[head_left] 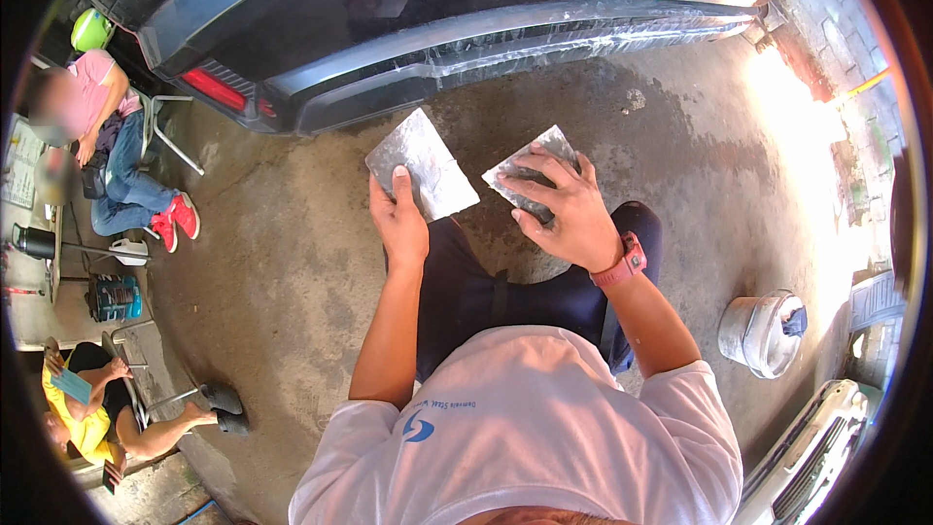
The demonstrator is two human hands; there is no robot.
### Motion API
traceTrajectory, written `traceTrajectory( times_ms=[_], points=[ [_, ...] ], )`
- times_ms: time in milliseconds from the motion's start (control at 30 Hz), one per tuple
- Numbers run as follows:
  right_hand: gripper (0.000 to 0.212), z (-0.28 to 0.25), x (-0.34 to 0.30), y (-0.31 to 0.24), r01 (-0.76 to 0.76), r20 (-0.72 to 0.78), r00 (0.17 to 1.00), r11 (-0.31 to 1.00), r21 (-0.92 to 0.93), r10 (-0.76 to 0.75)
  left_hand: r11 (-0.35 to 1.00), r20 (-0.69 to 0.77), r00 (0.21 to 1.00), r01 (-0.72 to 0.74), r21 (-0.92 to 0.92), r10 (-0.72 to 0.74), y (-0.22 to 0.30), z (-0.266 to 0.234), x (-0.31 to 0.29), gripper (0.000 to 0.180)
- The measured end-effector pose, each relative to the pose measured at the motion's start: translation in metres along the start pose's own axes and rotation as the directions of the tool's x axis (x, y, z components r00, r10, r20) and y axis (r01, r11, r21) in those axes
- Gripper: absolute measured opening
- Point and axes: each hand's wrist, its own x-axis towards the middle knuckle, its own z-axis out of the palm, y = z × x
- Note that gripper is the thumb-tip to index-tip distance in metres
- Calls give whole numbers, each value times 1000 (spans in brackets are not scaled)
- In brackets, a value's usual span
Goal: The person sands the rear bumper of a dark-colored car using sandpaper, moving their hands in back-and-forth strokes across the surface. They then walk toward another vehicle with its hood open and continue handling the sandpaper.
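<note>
My left hand (399, 226) grips the lower left side of a flat rectangular plate (425, 160), grey with whitish smears, its thumb lying on top. Beside it, a little to the right, my right hand (573, 206) has its fingers spread over a smaller flat grey plate (555, 141) with whitish edges. The exact kind of either plate cannot be made out. A small gap separates the two. Both are held in the air above my knees, short of the dark car (321, 78). A red watch (627, 262) sits on my right wrist.
White streaks mark the car's lower side panel (525, 44). A lidded, stained bucket (741, 331) with a dark cloth on it stands to my right. At lower right is a light-coloured vehicle front (809, 452). Two people (102, 87) sit on chairs at the left.
</note>
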Motion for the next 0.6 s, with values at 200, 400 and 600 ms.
traceTrajectory(
  times_ms=[200,400,600],
  points=[
    [44,9,9,-31,130,16,991,991,-12,-130,913,65,970,-241,330,232,18,4,-7,41],
    [45,5,27,-17,121,-11,992,983,-137,-124,948,-258,959,30,-317,-117,-18,-31,9,41],
    [47,-23,113,-1,-53,-522,849,966,-252,-89,717,4,746,642,-272,-666,-82,-75,5,61]
  ],
)
